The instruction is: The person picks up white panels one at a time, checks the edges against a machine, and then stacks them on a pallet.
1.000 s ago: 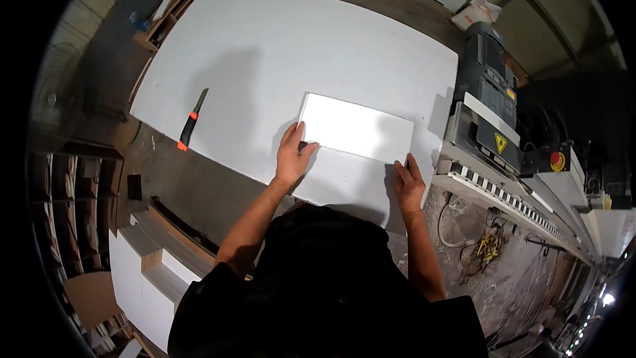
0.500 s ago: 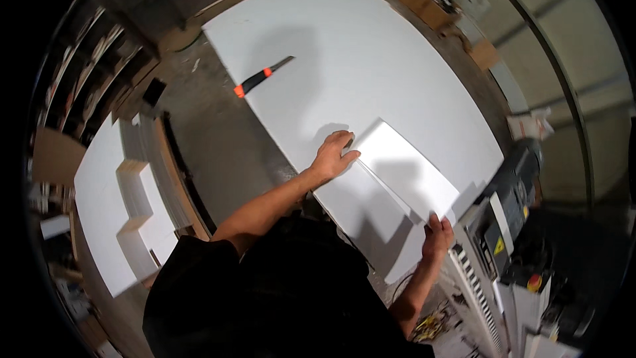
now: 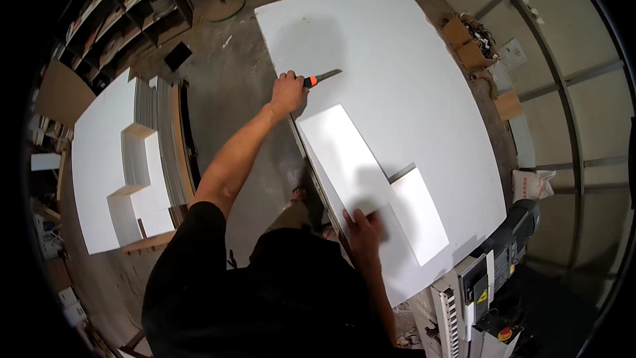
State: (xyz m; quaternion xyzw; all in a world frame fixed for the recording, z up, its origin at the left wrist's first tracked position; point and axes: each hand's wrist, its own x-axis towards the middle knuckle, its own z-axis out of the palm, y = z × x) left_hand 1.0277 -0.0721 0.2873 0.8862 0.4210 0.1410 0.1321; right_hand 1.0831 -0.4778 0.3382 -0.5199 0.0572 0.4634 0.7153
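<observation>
My left hand [image 3: 289, 93] is closed around the black and orange handle of a knife [image 3: 311, 81] at the left edge of the large white sheet [image 3: 391, 46]. The knife's grey blade points right, over the sheet. A long white panel [image 3: 338, 149] lies slanted along the sheet's near edge. My right hand [image 3: 364, 227] pinches that panel's near edge; the fingers underneath are hidden. Against its right side is a second white piece [image 3: 424, 215], with a dark shadow along its far end.
Left of me stands a stack of notched white boards [image 3: 99, 159]. Shelving [image 3: 126, 13] is at the far left. A grey machine [image 3: 470, 292] with a red button stands at the near right. Beyond the sheet are a cardboard box [image 3: 467, 43] and a white sack [image 3: 532, 184].
My left hand has left the white panel and taken hold of the knife. My right hand has moved left with the panel, which has shifted left, and a second piece shows beside it.
</observation>
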